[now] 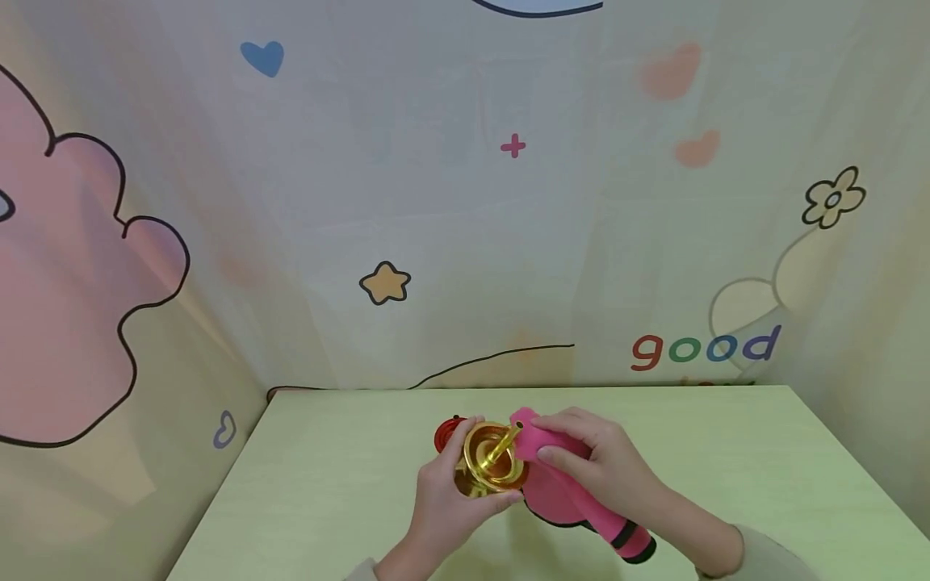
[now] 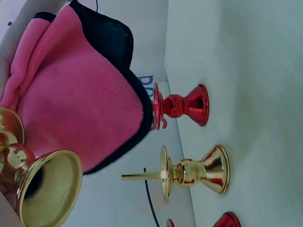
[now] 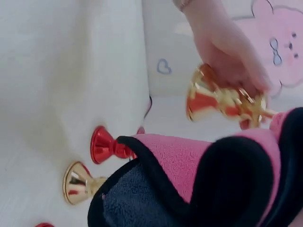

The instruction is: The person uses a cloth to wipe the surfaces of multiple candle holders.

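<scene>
In the head view my left hand (image 1: 439, 504) grips a shiny gold candle holder (image 1: 485, 464), its cup tilted up and a thin stem rising from the middle. The holder's flared foot shows in the left wrist view, clear of the table. Fingers and thumb of my right hand (image 1: 606, 456) pinch a bunched pink cloth (image 1: 555, 484) with black edging. A fold of it lies right at the tip of the stem. The rest hangs down over the table, its dark underside (image 3: 142, 198) showing in the right wrist view.
Behind the held holder, a red candle holder (image 1: 446, 436) stands on the pale table (image 1: 327, 476). The left wrist view shows a red holder (image 2: 176, 106), a second gold holder (image 2: 191, 172) and part of another red one (image 2: 228, 221). A printed curtain (image 1: 450, 202) surrounds the table.
</scene>
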Tool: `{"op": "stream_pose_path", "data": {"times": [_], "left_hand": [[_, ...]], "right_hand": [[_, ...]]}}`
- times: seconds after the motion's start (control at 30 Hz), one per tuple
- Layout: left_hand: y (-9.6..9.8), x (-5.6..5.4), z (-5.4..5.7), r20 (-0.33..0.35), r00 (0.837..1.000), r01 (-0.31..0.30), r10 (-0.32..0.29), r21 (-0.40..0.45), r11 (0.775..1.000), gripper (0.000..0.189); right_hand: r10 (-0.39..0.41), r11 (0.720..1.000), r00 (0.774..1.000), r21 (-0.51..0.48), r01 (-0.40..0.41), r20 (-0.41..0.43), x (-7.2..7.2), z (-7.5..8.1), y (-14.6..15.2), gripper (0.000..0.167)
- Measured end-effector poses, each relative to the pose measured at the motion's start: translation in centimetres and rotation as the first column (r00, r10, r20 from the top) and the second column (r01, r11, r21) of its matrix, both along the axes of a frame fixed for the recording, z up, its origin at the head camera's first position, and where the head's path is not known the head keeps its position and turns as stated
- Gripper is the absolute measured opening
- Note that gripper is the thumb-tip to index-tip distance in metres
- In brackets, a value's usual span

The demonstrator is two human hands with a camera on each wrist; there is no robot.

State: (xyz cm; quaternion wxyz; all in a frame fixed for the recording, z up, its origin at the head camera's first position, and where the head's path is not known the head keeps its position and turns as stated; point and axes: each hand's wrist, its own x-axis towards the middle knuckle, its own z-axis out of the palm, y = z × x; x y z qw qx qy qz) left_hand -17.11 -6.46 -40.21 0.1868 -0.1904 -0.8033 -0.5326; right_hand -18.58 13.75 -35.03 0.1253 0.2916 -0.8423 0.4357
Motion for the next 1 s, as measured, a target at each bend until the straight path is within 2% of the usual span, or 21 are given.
{"op": "stream_pose_path", "data": {"times": [0.13, 0.23, 0.37, 0.43, 0.57, 0.7, 0.77, 0.87, 1.0], "left_hand": [[0.6, 0.2, 0.0, -0.043, 0.999, -0.009, 0.012, 0.074, 0.997, 0.078], [0.9, 0.3, -0.1, -0.046, 0.998, -0.044, 0.048, 0.085, 0.995, 0.078], [1.1, 0.5, -0.3, -0.027, 0.995, -0.096, 0.099, 0.072, 0.993, 0.077], [1.2, 0.5, -0.4, -0.015, 0.993, -0.118, 0.119, 0.073, 0.99, 0.076], [1.2, 0.4, -0.6, -0.026, 0.989, -0.144, 0.148, 0.116, 0.983, 0.076], [1.0, 0.1, -0.8, -0.133, 0.978, -0.137, 0.16, 0.166, 0.977, 0.074], [0.9, 0.0, -0.9, -0.179, 0.971, -0.125, 0.157, 0.178, 0.976, 0.074], [0.9, -0.1, -1.0, -0.189, 0.972, -0.099, 0.136, 0.19, 0.977, 0.076], [0.8, 0.0, -1.2, -0.178, 0.98, -0.048, 0.083, 0.196, 0.979, 0.078]], "right_hand": [[-0.024, 0.997, 0.988, 0.074, 0.036, -0.155, 0.5, -0.5, -1.1, 0.027], [-0.028, 0.993, 0.969, 0.104, 0.055, -0.245, 0.7, -0.8, -1.6, 0.026], [-0.013, 0.991, 0.959, 0.121, 0.049, -0.282, 0.9, -1.0, -2.0, 0.024], [-0.011, 0.993, 0.962, 0.113, 0.043, -0.273, 0.9, -1.2, -2.1, 0.023], [-0.006, 0.993, 0.977, 0.115, 0.031, -0.211, 1.0, -1.4, -2.3, 0.024], [0.03, 0.991, 0.999, 0.132, -0.027, -0.022, 1.2, -1.4, -2.2, 0.034], [0.062, 0.992, 0.995, 0.104, -0.069, 0.077, 1.2, -1.5, -2.2, 0.037], [0.091, 0.995, 0.978, 0.01, -0.094, 0.187, 1.3, -1.6, -2.4, 0.038], [0.083, 0.995, 0.971, -0.065, -0.07, 0.225, 1.4, -1.6, -2.7, 0.033]]}}
